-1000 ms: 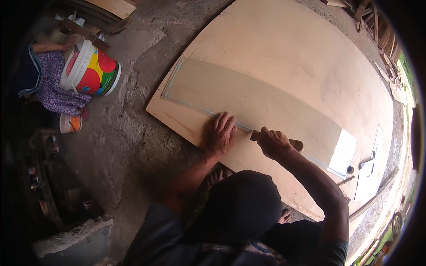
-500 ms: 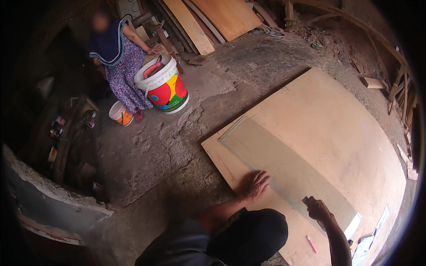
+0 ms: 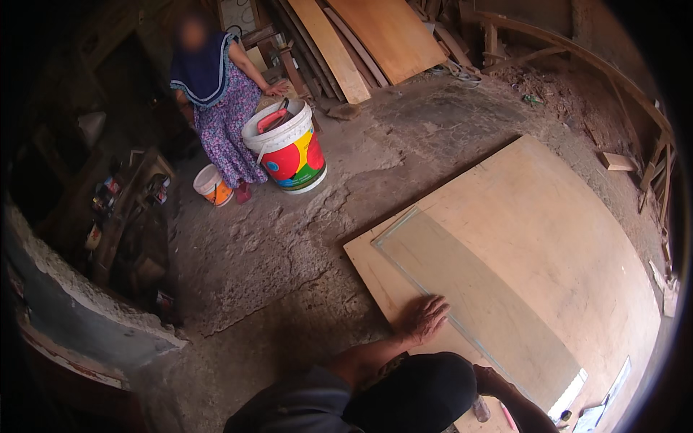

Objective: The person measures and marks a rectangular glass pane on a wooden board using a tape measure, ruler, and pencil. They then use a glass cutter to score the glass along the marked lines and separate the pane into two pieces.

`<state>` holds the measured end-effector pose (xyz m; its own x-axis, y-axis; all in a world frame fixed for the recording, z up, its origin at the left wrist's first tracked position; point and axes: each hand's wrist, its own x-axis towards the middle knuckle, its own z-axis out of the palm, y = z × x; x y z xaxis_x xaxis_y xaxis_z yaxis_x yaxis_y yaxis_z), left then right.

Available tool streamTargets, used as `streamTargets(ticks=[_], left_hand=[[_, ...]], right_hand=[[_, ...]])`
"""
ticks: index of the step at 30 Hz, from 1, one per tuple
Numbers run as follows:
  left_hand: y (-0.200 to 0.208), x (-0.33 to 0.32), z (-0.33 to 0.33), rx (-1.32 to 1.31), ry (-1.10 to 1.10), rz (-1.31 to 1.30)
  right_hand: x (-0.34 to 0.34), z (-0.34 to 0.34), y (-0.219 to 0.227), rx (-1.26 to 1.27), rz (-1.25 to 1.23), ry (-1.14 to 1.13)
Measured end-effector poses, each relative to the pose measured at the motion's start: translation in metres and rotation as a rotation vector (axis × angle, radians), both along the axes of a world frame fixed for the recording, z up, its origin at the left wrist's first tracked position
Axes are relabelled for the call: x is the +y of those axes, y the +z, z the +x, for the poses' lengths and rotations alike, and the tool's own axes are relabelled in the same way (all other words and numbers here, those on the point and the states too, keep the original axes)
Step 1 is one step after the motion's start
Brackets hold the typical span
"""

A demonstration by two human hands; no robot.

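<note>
A long rectangular pane of glass (image 3: 480,292) lies flat on a large plywood sheet (image 3: 563,238). My left hand (image 3: 431,319) rests with fingers stretched at the pane's near long edge. Close beside my knee is my right hand (image 3: 492,381), curled and dark, its fingers partly hidden by the knee; what it holds cannot be made out. A pink pen (image 3: 508,414) lies on the plywood next to my right forearm. Past that forearm are a narrow glass strip (image 3: 618,379) and another shiny offcut (image 3: 589,417) at the lower right.
A person (image 3: 227,115) sits at the far left beside a large colourful paint bucket (image 3: 296,155) with a red-handled tool inside. A smaller bucket (image 3: 213,186) stands nearby. Boards (image 3: 386,36) lean at the back. A broken low wall (image 3: 86,317) is on the left; wood scraps (image 3: 617,162) lie at right.
My right hand, which gripped a small brown piece over the glass, has drawn back toward my knee. My left hand stays at the pane's edge. The whole view has shifted slightly.
</note>
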<state>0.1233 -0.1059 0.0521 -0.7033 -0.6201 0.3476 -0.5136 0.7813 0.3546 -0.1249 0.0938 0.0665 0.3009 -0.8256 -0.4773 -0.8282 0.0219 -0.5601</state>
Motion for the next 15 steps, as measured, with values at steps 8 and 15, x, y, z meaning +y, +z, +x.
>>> streamTargets(ticks=[8, 15], left_hand=[[-0.003, 0.001, -0.002, 0.007, 0.013, 0.064], [-0.015, 0.0, -0.004, 0.049, 0.001, 0.064]], right_hand=[[0.003, 0.0, -0.003, 0.037, 0.113, 0.005], [0.001, 0.002, 0.022, 0.223, 0.187, -0.122]])
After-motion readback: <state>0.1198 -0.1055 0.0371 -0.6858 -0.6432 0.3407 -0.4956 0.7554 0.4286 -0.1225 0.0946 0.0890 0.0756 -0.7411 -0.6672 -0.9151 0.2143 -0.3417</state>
